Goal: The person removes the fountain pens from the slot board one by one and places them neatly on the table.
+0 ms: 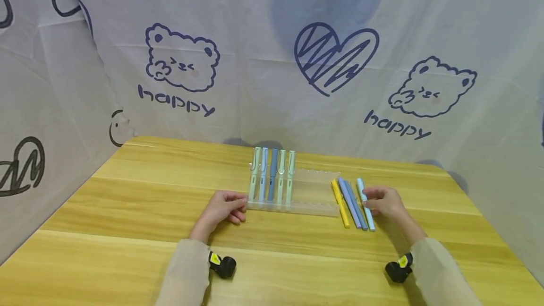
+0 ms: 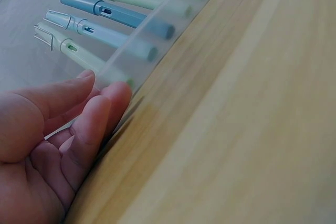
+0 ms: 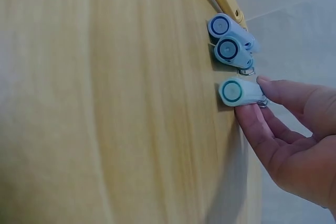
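Rack [image 1: 314, 188]: set on the table [image 1: 127, 211] with its pens pointed away, so that both of its ends can be reached, it seems.
Slotted pens: five are held side by side in the rack's left part: a green pen [image 1: 253, 181], a sky pen [image 1: 263, 181], a dark pen [image 1: 272, 181] and two more green pens [image 1: 290, 183]. They are presumably kept apart by its notched edges and stopped from sliding by its front lip, behind which their lower ends are set.
Left hand [image 1: 224, 209]: the rack's left front corner is pinched by thumb and fingers, probably so that shifting is prevented.
Right hand [image 1: 386, 203]: right of the rack, the pale pen [image 1: 369, 218] is grasped about its middle between thumb and fingers, where good balance is likely given.
Loose pens: right of the rack, the purple pen [image 1: 350, 203] and blue pen [image 1: 360, 215] are laid touching, between the yellow pen [image 1: 341, 207] and the pale one.
Yellow pen: placed at the rack's right end; whether its edge is overlapped cannot be told.
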`<state>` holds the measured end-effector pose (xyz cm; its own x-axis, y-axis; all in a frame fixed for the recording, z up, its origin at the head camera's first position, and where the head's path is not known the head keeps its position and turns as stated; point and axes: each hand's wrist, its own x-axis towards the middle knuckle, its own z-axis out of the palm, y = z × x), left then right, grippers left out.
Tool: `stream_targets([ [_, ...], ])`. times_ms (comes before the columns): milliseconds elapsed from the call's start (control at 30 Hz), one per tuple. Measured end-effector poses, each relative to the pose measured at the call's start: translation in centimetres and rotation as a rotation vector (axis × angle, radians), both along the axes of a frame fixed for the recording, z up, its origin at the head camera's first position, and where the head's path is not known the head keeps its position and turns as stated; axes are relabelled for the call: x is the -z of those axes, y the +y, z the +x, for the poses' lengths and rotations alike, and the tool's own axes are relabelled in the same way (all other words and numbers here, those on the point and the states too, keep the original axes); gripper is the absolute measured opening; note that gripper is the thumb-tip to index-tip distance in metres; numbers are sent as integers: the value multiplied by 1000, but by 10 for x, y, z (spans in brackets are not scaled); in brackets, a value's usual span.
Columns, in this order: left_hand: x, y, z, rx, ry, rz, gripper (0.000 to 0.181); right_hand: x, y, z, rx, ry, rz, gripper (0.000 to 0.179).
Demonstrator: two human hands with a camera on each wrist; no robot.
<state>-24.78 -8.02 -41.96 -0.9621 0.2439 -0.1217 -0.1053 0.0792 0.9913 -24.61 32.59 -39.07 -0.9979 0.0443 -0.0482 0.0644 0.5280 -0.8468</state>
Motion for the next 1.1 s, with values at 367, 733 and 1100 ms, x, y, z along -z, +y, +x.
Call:
stream_targets([
  [367, 0, 0, 1, 4, -4, 6, 28, -2, -8, 0, 102, -46, 75, 35],
  [733, 0, 1, 1, 4, 0, 7, 28, -2, -12, 0, 132, -43, 117, 31],
  [1100, 1, 1, 0, -2, 7, 11, 27, -3, -10, -1, 125, -55, 94, 30],
])
